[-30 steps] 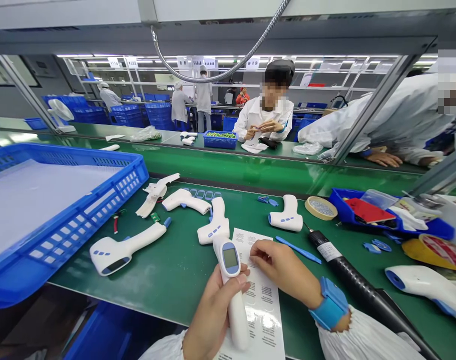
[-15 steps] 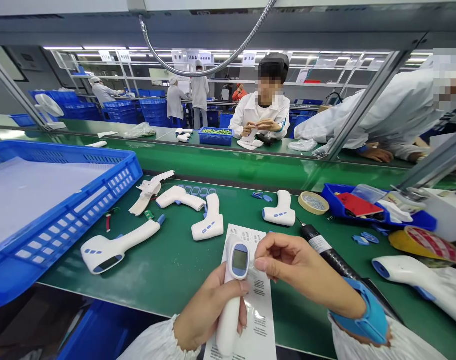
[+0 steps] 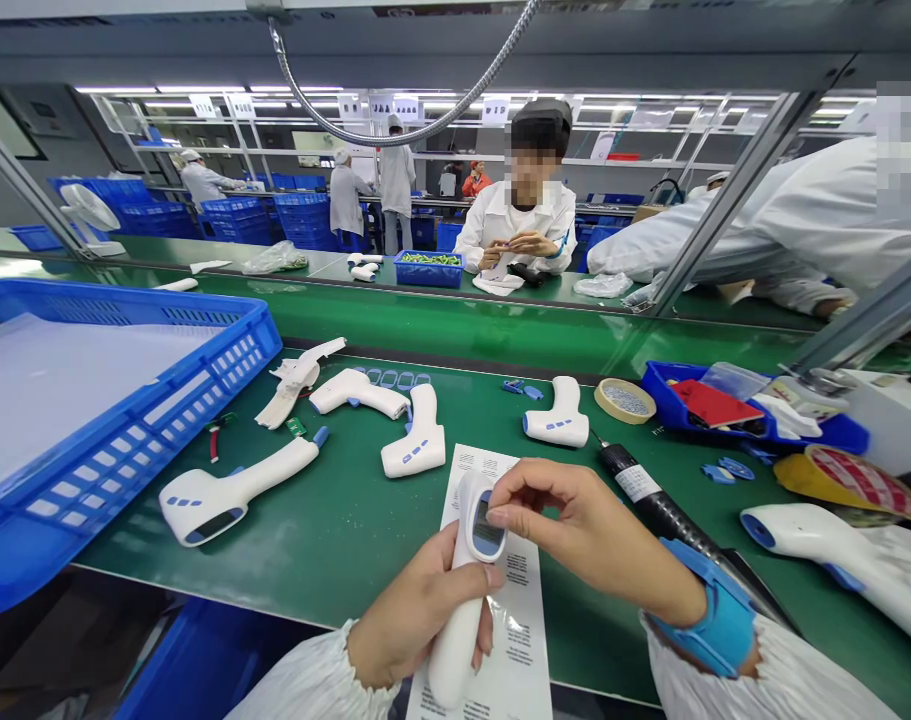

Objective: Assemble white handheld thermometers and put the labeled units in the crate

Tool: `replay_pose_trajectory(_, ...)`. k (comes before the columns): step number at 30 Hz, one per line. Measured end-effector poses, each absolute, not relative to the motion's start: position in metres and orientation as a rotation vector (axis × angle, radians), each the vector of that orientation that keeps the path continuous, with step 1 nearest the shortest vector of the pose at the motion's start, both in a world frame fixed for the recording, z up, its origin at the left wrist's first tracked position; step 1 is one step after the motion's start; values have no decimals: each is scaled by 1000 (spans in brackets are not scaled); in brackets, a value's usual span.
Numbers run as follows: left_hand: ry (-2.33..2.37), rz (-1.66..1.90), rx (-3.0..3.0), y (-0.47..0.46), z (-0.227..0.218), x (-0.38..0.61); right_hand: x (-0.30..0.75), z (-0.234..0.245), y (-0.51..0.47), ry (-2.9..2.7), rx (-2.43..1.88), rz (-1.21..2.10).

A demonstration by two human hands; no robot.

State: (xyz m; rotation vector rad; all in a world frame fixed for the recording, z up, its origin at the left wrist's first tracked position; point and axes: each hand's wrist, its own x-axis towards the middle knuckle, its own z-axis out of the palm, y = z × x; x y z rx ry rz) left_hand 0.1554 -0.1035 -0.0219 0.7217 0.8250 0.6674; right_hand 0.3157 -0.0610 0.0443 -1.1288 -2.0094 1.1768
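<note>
At the lower centre of the frame, the left hand [image 3: 410, 625] is wrapped around the handle of a white thermometer [image 3: 476, 520], holding it upright above a printed label sheet [image 3: 522, 640] on the green table [image 3: 335, 540]. The right hand [image 3: 582, 525] pinches thumb and forefinger at its screen; whether they hold anything is unclear. A blue crate [image 3: 162, 420] sits at the left.

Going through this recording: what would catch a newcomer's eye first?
Front and centre, the left hand holds a white thermometer gun by its handle while the right hand, wearing a blue wrist strap, touches its screen. A big blue crate fills the left side, and more white thermometer bodies lie scattered across the green bench.
</note>
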Motion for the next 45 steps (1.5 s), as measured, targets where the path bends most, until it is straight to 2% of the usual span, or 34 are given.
replay_pose_trajectory(31,806,673,713,-102,-21,157,320,43,-59,-2006,-1124,1186)
replay_pose_trajectory(45,811,664,728,-102,-24,156,320,42,-59,-1943,-1113,1306)
